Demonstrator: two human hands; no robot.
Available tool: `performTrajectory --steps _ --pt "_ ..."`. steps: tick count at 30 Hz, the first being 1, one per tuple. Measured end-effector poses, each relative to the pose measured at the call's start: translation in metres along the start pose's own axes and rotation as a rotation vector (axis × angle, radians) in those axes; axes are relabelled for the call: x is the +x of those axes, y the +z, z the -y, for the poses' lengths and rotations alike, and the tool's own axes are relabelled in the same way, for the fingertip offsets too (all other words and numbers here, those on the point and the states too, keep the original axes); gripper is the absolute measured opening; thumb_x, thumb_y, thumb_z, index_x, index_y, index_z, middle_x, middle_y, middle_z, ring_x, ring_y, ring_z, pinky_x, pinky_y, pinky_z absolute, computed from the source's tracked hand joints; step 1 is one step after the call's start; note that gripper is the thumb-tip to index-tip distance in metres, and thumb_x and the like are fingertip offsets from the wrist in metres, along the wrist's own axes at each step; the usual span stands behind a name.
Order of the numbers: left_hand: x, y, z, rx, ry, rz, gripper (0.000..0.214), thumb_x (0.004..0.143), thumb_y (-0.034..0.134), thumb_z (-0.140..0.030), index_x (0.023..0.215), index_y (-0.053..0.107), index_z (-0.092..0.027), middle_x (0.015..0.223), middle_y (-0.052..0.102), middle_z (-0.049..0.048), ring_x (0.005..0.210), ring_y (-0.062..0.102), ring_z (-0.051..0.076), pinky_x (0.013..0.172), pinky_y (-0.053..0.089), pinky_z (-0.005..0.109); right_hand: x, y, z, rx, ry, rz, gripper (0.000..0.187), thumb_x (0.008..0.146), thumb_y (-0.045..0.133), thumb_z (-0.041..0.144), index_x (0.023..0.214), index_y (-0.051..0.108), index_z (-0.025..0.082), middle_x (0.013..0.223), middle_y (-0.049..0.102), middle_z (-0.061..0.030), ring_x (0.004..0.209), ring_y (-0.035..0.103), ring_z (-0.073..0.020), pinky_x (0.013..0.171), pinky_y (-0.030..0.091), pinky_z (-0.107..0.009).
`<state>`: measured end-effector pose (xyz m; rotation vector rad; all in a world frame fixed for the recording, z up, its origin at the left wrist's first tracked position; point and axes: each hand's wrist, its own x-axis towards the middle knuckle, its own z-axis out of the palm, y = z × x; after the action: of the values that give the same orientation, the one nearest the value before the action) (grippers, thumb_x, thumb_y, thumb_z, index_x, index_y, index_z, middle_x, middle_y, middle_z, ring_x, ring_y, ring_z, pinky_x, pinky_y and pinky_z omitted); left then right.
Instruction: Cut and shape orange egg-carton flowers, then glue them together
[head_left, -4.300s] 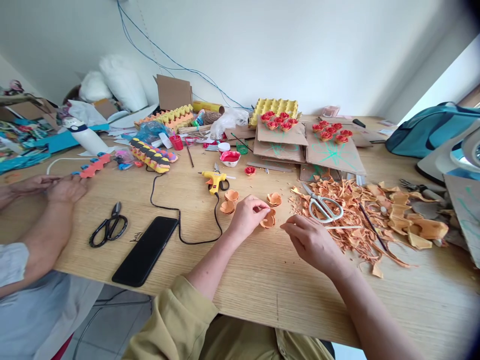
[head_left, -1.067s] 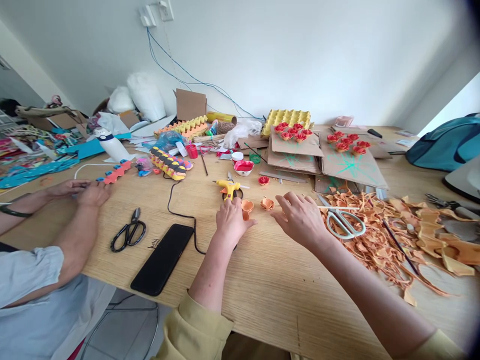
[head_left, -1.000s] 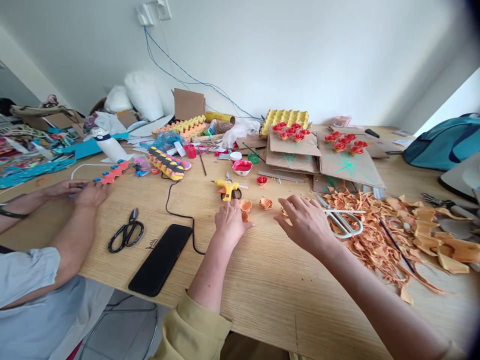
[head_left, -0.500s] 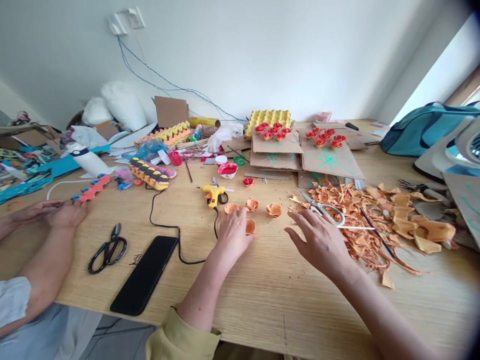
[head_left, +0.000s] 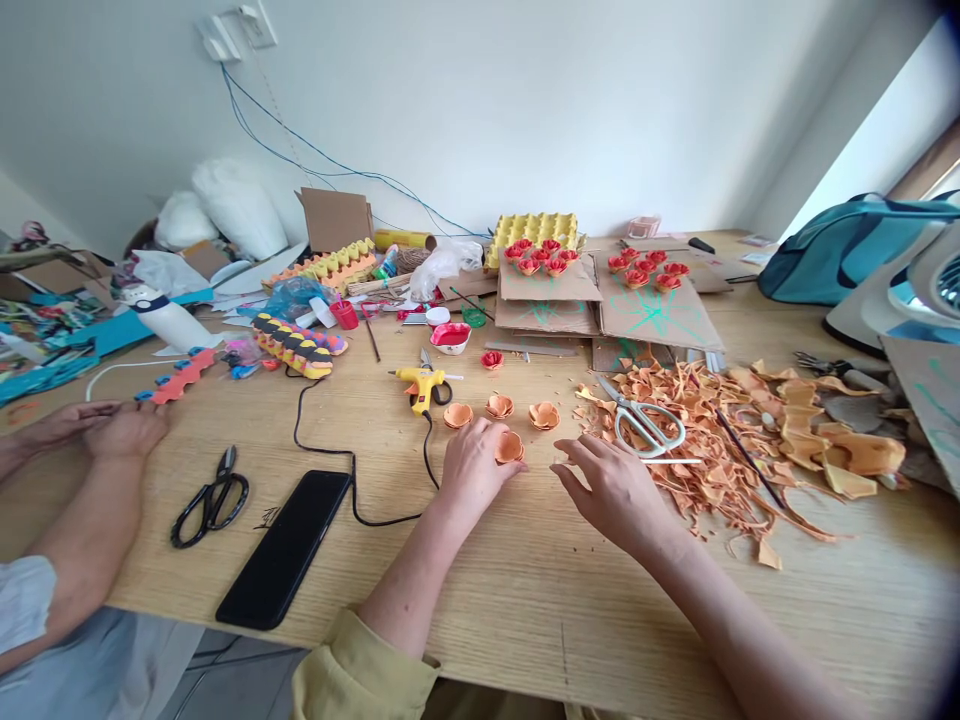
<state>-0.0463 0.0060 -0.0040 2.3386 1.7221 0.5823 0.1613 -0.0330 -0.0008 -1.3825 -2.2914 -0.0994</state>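
Observation:
My left hand (head_left: 476, 468) is closed round an orange egg-carton flower (head_left: 510, 447), thumb at its near side and fingers behind it. To the right, my right hand (head_left: 607, 488) hovers low over the table with its fingers apart and nothing visible in them. Just beyond the hands stand three more orange cups: a left flower cup (head_left: 458, 415), a middle flower cup (head_left: 499, 405) and a right flower cup (head_left: 544, 416). A red-painted flower (head_left: 492, 360) sits farther back. The yellow glue gun (head_left: 420, 388) lies left of the cups.
Orange carton scraps (head_left: 705, 440) with white-handled scissors (head_left: 651, 428) are heaped at right. Black scissors (head_left: 211, 500) and a phone (head_left: 285, 548) lie at left. Red flowers (head_left: 541, 257) stand on cardboard behind, near a red paint dish (head_left: 450, 338). A co-worker's hands (head_left: 124, 430) rest at far left.
My left hand has closed on the nearest orange flower and shifted it slightly right. My right hand has moved left and nearer, towards that flower. The view has shifted slightly.

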Motion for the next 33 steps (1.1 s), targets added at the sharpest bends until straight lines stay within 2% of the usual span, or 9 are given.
performTrajectory --steps 4,7,12,17,20,24,27,29,33 --pt "0.001 -0.002 0.002 -0.014 -0.012 -0.032 0.038 0.068 0.087 -0.036 0.096 0.066 -0.02 0.097 0.066 0.0051 0.095 0.062 0.026 0.083 0.047 0.037 0.001 -0.003 0.002 -0.001 0.008 -0.007 0.032 0.099 0.051 0.038 0.118 0.061 0.015 0.095 0.067 -0.0091 0.085 0.064 -0.0238 0.08 0.043 -0.036" --pt "0.001 -0.006 0.0 -0.023 -0.003 -0.072 0.04 0.067 0.088 -0.035 0.095 0.064 -0.019 0.095 0.066 0.0058 0.094 0.063 0.027 0.082 0.048 0.038 0.002 -0.007 0.004 0.029 -0.004 0.002 0.032 0.102 0.042 0.034 0.122 0.058 0.014 0.096 0.064 -0.0105 0.087 0.063 -0.0239 0.08 0.044 -0.036" --pt "-0.004 -0.004 -0.013 -0.203 0.161 -0.119 0.043 0.07 0.085 -0.022 0.106 0.061 -0.021 0.104 0.06 0.0056 0.099 0.062 0.025 0.086 0.051 0.038 0.002 -0.011 0.001 0.072 0.005 -0.017 0.032 0.104 0.033 0.027 0.115 0.061 0.016 0.088 0.061 -0.0084 0.08 0.06 -0.0216 0.074 0.043 -0.034" --pt "-0.011 0.007 -0.028 -0.402 0.267 -0.079 0.046 0.075 0.079 -0.013 0.114 0.056 -0.024 0.109 0.063 0.0047 0.102 0.064 0.023 0.088 0.052 0.037 -0.001 -0.011 -0.004 0.154 0.044 -0.011 0.032 0.103 0.035 0.026 0.117 0.062 0.016 0.085 0.063 -0.0071 0.078 0.061 -0.0206 0.071 0.044 -0.031" --pt "-0.016 0.012 -0.037 -0.511 0.261 -0.044 0.048 0.074 0.079 -0.011 0.114 0.056 -0.024 0.112 0.066 0.0044 0.105 0.064 0.024 0.093 0.052 0.039 -0.003 -0.012 -0.008 0.261 0.091 -0.021 0.026 0.1 0.039 0.021 0.114 0.06 0.017 0.088 0.067 -0.0064 0.079 0.064 -0.0194 0.071 0.045 -0.03" --pt "-0.026 0.022 -0.05 -0.625 0.237 0.114 0.045 0.074 0.079 -0.013 0.112 0.058 -0.023 0.116 0.064 0.0059 0.104 0.064 0.023 0.09 0.054 0.036 -0.005 -0.016 -0.015 0.309 0.168 -0.035 0.015 0.097 0.044 0.021 0.096 0.058 0.02 0.08 0.067 -0.0033 0.07 0.062 -0.0174 0.064 0.044 -0.028" --pt "-0.033 0.032 -0.058 -0.645 0.244 0.216 0.045 0.071 0.079 -0.011 0.111 0.061 -0.021 0.111 0.063 0.0069 0.095 0.065 0.022 0.083 0.056 0.034 -0.005 -0.019 -0.019 0.289 0.179 -0.043 0.015 0.097 0.045 0.021 0.094 0.059 0.022 0.087 0.067 -0.0038 0.069 0.06 -0.0162 0.063 0.043 -0.027" --pt "-0.034 0.038 -0.06 -0.642 0.249 0.213 0.044 0.071 0.077 -0.007 0.11 0.062 -0.02 0.108 0.065 0.0069 0.097 0.064 0.022 0.086 0.055 0.034 -0.005 -0.02 -0.022 0.291 0.173 -0.044 0.017 0.097 0.045 0.021 0.094 0.061 0.022 0.091 0.065 -0.0055 0.071 0.059 -0.0165 0.064 0.044 -0.028" --pt "-0.03 0.039 -0.056 -0.65 0.201 0.093 0.047 0.073 0.074 -0.006 0.116 0.059 -0.02 0.116 0.066 0.0078 0.109 0.062 0.024 0.099 0.05 0.038 -0.005 -0.018 -0.026 0.299 0.153 -0.044 0.019 0.095 0.045 0.02 0.093 0.064 0.021 0.088 0.06 -0.0062 0.075 0.059 -0.0178 0.066 0.045 -0.028"
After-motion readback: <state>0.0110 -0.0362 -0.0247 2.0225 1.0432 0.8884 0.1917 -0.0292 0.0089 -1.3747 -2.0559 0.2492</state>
